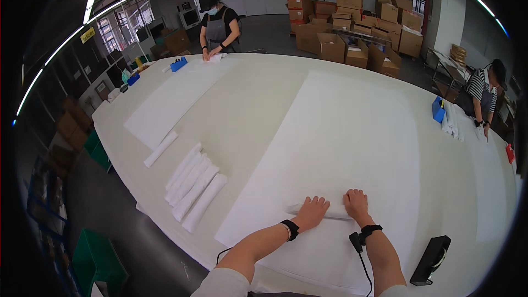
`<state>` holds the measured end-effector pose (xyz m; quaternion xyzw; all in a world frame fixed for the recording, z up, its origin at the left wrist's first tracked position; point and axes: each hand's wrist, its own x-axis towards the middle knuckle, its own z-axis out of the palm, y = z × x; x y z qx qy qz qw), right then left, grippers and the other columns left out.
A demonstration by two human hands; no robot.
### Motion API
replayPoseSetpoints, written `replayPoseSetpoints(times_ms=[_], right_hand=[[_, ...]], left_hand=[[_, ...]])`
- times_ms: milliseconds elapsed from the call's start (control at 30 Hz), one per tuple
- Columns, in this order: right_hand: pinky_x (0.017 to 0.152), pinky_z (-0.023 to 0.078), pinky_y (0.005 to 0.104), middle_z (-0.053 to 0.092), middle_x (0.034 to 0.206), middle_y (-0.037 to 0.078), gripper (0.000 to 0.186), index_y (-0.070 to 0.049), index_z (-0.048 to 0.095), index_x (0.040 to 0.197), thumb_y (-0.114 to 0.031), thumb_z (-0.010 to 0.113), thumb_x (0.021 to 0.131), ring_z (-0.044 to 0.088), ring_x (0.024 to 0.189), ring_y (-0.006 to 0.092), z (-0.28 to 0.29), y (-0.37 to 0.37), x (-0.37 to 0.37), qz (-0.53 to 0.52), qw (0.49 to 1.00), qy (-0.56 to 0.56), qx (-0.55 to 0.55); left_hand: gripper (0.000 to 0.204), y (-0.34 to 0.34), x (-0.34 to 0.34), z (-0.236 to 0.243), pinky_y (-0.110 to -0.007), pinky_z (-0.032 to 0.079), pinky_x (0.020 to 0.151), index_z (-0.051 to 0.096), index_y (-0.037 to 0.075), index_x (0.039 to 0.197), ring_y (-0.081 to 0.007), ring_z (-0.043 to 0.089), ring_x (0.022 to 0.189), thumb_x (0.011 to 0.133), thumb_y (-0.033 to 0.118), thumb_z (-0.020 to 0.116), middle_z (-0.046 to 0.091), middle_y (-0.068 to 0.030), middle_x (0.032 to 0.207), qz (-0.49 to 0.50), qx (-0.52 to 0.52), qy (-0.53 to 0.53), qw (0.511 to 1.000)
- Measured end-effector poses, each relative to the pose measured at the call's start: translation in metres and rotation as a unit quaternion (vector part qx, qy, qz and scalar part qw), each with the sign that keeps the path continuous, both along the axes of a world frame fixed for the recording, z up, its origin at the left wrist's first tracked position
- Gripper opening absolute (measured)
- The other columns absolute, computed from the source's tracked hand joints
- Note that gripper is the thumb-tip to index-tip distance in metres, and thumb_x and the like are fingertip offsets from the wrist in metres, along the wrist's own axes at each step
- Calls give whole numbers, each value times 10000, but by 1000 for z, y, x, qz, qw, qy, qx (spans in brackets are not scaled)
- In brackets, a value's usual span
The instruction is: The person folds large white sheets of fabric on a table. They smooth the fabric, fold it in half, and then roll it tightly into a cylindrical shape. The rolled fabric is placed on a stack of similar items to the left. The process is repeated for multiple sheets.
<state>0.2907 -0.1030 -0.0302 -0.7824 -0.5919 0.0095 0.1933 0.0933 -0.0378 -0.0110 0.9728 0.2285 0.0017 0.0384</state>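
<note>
A long white sheet [352, 132] lies flat on the big table, stretching away from me. Near its close end is a partly rolled white roll [336, 212], lying crosswise. My left hand [312, 213] is closed over the left part of this roll, fingers curled on top. On its right part rests my right hand [356, 203], also closed round it. Both wrists wear black bands, with a cable hanging by the right one. Several finished white rolls [192, 184] lie side by side to the left. Whether the sheet is paper or cloth I cannot tell.
A black tape dispenser-like holder [430, 261] stands at the right. Co-workers handle white material at the far left [220, 27] and far right [484, 96]. Blue holders [179, 64] sit at the table edge [118, 173]. Cardboard boxes [352, 22] are piled behind; a green bin [96, 261] is on the floor.
</note>
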Motion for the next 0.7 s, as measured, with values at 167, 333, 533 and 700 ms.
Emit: replayPoseSetpoints(times_ms=[167, 333, 533, 700], right_hand=[[841, 491, 381, 598, 1146, 129, 596, -103, 478, 1317, -452, 634, 860, 604, 1007, 287, 79, -60, -34, 180, 917, 235, -266], [803, 491, 431, 615, 1084, 161, 587, -96, 415, 1317, -329, 638, 827, 613, 959, 339, 90, -118, -72, 289, 869, 128, -382], [813, 475, 412, 638, 1018, 188, 499, -52, 506, 1228, -276, 632, 800, 596, 966, 335, 96, -125, -60, 279, 818, 247, -439], [858, 472, 370, 645, 1073, 132, 504, -83, 567, 1207, -324, 683, 779, 599, 987, 289, 130, -120, -56, 254, 851, 227, -399]], left_hand=[[373, -8, -33, 25, -424, 455, 834, 562, 32, 1093, -320, 583, 984, 739, 127, 632, 592, -167, 1032, -99, -240, 21, 966], [445, -39, -77, 22, -447, 482, 816, 548, 28, 1150, -356, 611, 957, 742, 184, 632, 624, -207, 1040, -139, -420, 104, 891], [483, -76, -83, 45, -460, 486, 774, 480, 35, 1180, -365, 609, 911, 755, 194, 644, 626, -201, 971, -85, -297, 114, 944], [371, -80, -93, 57, -379, 487, 696, 541, -8, 1035, -277, 623, 780, 731, 170, 656, 633, -154, 844, -49, -432, 80, 897]])
